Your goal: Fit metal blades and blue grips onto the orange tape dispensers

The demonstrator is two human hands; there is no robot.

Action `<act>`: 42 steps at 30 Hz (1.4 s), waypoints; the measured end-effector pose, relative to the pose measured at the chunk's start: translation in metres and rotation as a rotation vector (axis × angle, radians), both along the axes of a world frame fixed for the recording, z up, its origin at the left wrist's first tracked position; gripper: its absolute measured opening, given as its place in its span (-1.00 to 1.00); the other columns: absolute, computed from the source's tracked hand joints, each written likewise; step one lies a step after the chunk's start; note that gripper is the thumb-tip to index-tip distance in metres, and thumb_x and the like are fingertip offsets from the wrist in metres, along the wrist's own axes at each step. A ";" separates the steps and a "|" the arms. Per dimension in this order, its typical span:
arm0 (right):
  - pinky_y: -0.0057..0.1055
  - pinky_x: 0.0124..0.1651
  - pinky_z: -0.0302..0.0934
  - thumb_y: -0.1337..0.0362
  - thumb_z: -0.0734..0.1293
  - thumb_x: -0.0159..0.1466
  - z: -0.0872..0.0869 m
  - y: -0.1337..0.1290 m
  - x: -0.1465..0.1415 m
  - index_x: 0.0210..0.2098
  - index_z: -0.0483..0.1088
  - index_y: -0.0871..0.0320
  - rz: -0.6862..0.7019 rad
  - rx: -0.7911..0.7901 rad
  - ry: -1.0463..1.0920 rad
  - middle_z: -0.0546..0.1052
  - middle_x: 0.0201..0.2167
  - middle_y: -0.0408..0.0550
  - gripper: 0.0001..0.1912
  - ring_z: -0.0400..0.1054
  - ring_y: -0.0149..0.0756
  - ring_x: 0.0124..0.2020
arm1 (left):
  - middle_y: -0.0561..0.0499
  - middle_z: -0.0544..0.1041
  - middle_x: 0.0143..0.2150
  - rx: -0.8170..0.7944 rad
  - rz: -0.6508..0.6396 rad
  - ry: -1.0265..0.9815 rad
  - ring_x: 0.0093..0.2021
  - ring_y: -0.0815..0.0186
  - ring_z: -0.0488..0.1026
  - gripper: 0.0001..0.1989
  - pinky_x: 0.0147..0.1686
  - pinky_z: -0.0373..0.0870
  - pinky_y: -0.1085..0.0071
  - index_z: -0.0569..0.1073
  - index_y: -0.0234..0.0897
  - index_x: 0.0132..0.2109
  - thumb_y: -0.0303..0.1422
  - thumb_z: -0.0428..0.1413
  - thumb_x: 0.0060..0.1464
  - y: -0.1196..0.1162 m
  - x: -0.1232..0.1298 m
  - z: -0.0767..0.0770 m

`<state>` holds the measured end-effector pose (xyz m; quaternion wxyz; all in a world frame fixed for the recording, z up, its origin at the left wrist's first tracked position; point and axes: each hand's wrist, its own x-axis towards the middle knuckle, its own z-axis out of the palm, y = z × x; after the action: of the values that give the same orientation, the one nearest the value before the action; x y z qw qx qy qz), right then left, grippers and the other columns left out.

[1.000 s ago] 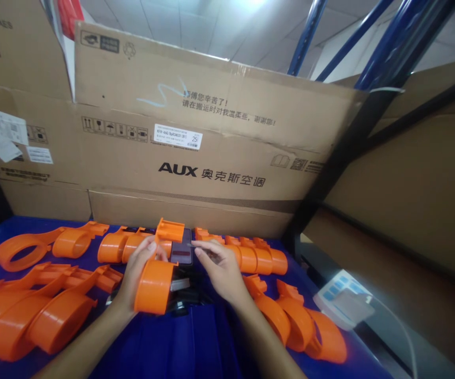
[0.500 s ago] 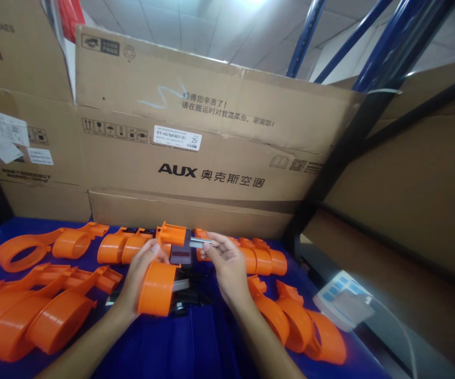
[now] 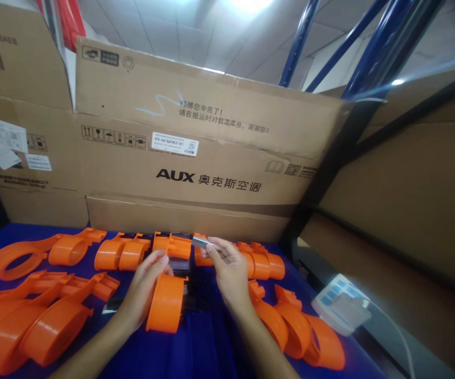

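Observation:
My left hand (image 3: 148,284) is closed around an orange plastic part with a wide ring (image 3: 166,305) and a boxy end, shaped like a tape dispenser frame. The boxy end points right, toward my right hand. Between thumb and fingers, my right hand (image 3: 227,266) pinches a small shiny metal strip (image 3: 201,241). Its left end is at the tip of the boxy end; I cannot tell whether they touch. Behind the held part, a dark flat device (image 3: 180,265) is partly hidden. Dark pieces (image 3: 115,304) lie beneath my left hand.
More orange ring parts lie in groups at left (image 3: 57,329) and right (image 3: 304,329), with others along the back (image 3: 132,255). A large cardboard panel (image 3: 211,210) stands behind the blue surface (image 3: 132,358). At right are a white power strip (image 3: 340,302) and a black rack post (image 3: 314,189).
My left hand has brought the orange part to the right, closer to my right hand. The metal strip now tilts down to the right. The view has shifted slightly.

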<state>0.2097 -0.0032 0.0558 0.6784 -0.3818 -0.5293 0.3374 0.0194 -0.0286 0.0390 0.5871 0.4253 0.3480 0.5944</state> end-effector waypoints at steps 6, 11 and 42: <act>-0.20 -0.13 0.48 0.00 0.53 0.18 0.000 0.001 0.001 -0.16 0.57 0.13 0.005 -0.005 -0.019 0.65 -0.38 -0.03 -0.63 0.54 -0.19 -0.33 | 0.12 0.42 -0.47 -0.038 -0.010 0.006 -0.51 0.39 0.31 -0.59 -0.49 0.26 0.51 0.45 -0.23 -0.36 0.03 0.30 0.02 0.005 -0.001 -0.005; -0.21 -0.15 0.47 0.02 0.52 0.18 -0.003 0.004 0.003 -0.16 0.57 0.12 0.012 -0.010 -0.035 0.64 -0.38 -0.03 -0.64 0.53 -0.20 -0.34 | 0.12 0.42 -0.47 -0.054 -0.034 -0.015 -0.52 0.39 0.30 -0.60 -0.50 0.25 0.51 0.44 -0.22 -0.35 0.02 0.30 0.02 0.004 -0.001 -0.004; -0.30 -0.35 0.43 -0.01 0.51 0.19 -0.009 0.001 0.001 -0.11 0.57 0.14 0.049 -0.065 -0.079 0.61 -0.45 -0.06 -0.59 0.47 -0.25 -0.47 | 0.09 0.43 -0.48 -0.046 -0.097 0.095 -0.52 0.41 0.27 -0.59 -0.52 0.18 0.52 0.51 -0.24 -0.30 0.05 0.25 0.11 0.003 -0.001 -0.005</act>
<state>0.2106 -0.0020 0.0471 0.6357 -0.4035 -0.5539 0.3554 0.0188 -0.0253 0.0338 0.6079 0.4557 0.3680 0.5361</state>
